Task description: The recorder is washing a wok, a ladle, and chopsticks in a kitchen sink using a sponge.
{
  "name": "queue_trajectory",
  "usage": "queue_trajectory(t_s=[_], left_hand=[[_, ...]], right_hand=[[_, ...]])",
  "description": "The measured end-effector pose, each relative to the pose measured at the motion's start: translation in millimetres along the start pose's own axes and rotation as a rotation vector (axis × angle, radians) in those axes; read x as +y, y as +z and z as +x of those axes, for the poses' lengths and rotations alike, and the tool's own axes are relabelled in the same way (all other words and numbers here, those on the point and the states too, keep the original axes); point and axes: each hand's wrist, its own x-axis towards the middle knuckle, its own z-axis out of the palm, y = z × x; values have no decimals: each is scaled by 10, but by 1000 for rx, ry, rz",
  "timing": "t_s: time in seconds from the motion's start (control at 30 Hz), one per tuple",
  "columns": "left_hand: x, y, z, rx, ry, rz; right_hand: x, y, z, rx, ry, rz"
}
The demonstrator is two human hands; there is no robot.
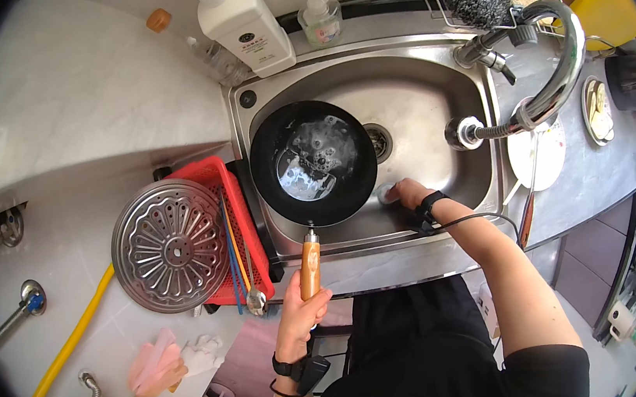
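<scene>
A black frying pan [347,202] with soapy water in it rests over the left part of a stainless steel sink [430,93]. My left hand [302,311] is closed around its wooden handle. Low in the basin, right of the pan, my right hand [410,193] has its fingers on a small pale thing [386,193], perhaps a scrubber or sponge; its kind is unclear. The drain [379,141] shows between the pan and the open basin floor. A chrome gooseneck faucet [568,68] arches over the right side, its spray head above the basin.
Left of the sink, a red plastic basket [249,237] holds a round metal steamer rack [177,247], chopsticks and a spoon. Behind stand a white pump bottle [243,25] and a clear pump bottle [320,22]. A white plate [546,154] and a wooden-handled utensil [528,216] lie on the right counter.
</scene>
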Motion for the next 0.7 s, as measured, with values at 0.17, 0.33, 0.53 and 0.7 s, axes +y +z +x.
queue_trajectory(t_s=[0.17, 0.33, 0.53, 0.7], left_hand=[[-102, -31, 105, -35, -35, 64], [-225, -35, 216, -24, 11, 123], [-334, -37, 270, 15, 12, 209], [-380, 57, 355, 62, 54, 322]], right_hand=[[119, -96, -5, 382, 139, -86], [50, -176, -136, 578, 221, 494], [-331, -288, -623, 536, 65, 1067], [-409, -310, -1075, 616, 49, 1377]])
